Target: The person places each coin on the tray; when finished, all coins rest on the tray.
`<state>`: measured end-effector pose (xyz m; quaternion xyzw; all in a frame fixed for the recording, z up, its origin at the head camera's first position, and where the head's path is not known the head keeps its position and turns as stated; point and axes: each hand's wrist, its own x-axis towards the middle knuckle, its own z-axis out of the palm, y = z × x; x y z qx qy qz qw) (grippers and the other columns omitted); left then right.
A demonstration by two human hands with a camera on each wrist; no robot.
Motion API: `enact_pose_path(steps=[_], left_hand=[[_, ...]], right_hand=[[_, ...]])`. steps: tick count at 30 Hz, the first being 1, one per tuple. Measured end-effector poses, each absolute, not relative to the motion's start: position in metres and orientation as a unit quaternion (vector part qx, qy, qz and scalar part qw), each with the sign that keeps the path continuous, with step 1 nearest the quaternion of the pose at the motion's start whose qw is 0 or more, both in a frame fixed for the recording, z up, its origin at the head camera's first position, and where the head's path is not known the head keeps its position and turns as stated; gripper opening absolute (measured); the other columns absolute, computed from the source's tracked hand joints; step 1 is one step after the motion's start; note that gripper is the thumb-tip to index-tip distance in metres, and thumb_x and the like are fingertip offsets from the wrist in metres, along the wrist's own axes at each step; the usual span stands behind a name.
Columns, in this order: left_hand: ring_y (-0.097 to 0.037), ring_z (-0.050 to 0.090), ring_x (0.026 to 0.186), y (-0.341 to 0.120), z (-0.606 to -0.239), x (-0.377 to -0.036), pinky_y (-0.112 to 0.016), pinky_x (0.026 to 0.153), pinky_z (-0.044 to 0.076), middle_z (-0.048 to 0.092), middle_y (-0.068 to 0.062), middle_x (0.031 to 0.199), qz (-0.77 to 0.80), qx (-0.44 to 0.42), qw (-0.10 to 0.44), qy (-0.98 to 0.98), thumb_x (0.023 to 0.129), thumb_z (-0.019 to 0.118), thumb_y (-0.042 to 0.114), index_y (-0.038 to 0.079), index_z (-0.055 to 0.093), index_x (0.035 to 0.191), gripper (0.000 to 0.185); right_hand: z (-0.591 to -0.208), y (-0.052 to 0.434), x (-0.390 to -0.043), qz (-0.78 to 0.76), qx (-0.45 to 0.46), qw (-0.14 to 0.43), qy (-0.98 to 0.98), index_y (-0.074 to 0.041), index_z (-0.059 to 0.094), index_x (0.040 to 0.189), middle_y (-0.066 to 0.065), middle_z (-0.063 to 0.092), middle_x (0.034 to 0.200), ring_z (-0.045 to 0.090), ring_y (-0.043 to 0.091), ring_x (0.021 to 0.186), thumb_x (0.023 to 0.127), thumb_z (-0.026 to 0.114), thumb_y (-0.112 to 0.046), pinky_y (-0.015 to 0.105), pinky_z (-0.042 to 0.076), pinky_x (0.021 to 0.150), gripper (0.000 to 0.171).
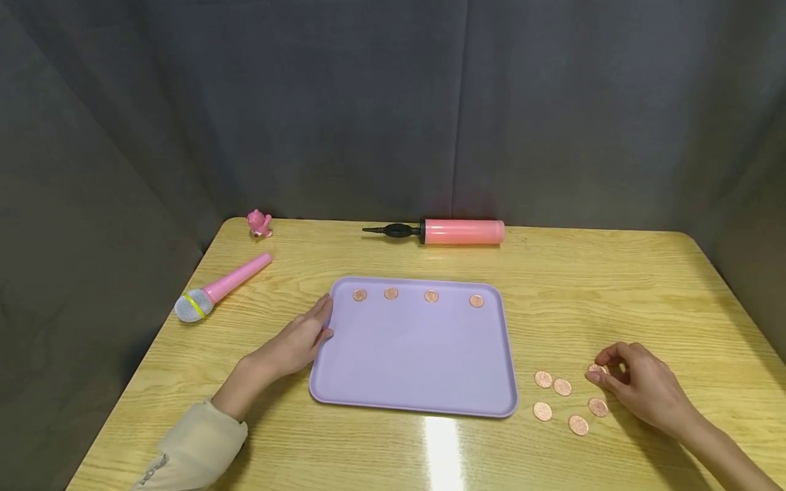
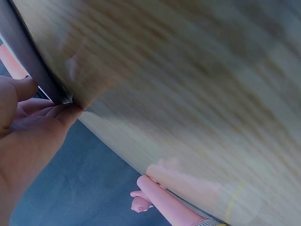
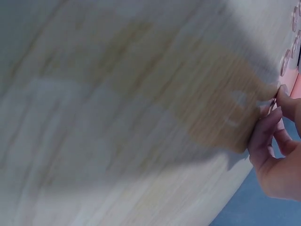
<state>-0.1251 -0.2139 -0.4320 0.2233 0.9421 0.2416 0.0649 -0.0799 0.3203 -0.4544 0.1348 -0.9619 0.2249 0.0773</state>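
Pinching one coin [image 1: 597, 369] at its fingertips, right hand [image 1: 641, 392] sits at 3 o'clock of the purple tray [image 1: 411, 402] (left hand [image 1: 301, 339] flat, fingers straight, against the tray's 9 o'clock edge).

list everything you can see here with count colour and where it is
tray: 1, lilac, middle of the table
coins on the tray: 4, copper, in a row along its far edge
coins on the table: 5 lying loose, copper, right of the tray
coin in the fingers: 1, copper, pinched just right of the loose ones
toy microphone: 1, pink with silver head, left side of the table
balloon pump: 1, pink with black nozzle, far edge
small figure: 1, pink, far left corner
table: 1, light wood
backdrop: grey cloth, behind and beside
left hand: rests against the tray's left edge, beige sleeve
right hand: pinches a coin
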Motion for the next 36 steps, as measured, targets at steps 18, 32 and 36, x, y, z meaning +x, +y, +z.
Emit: enact_pose_path(steps=[18,32,36], left_hand=[[-0.042,0.023,0.141,-0.213,-0.433,-0.124,-0.049,0.113,0.026,0.019,-0.035,0.151,0.238,0.218,0.061,0.945,0.101,0.049,0.004,-0.019,0.023,0.144,0.056],[-0.041,0.023,0.141,-0.213,-0.431,-0.125,-0.048,0.114,0.025,0.019,-0.036,0.151,0.233,0.219,0.058,0.946,0.101,0.049,0.005,-0.019,0.023,0.143,0.055],[-0.041,0.025,0.140,-0.214,-0.432,-0.124,-0.047,0.114,0.026,0.018,-0.036,0.151,0.231,0.218,0.057,0.947,0.101,0.049,0.006,-0.019,0.024,0.143,0.055]], right_hand=[[-0.437,0.311,-0.092,0.271,0.181,0.071,-0.943,-0.009,0.060,0.085,-0.007,0.056,0.069,0.045,-0.001,0.055,0.084,0.076,-0.007,0.020,0.038,0.044,0.016],[-0.403,0.178,-0.182,0.365,0.181,-0.012,-0.913,-0.002,0.068,0.087,0.005,0.067,0.074,0.058,0.013,0.062,0.089,0.071,-0.009,0.022,0.047,0.050,0.008],[-0.401,0.125,-0.205,0.364,0.213,-0.033,-0.906,-0.004,0.070,0.082,0.003,0.070,0.075,0.061,0.013,0.063,0.088,0.071,-0.006,0.023,0.048,0.053,0.006]])
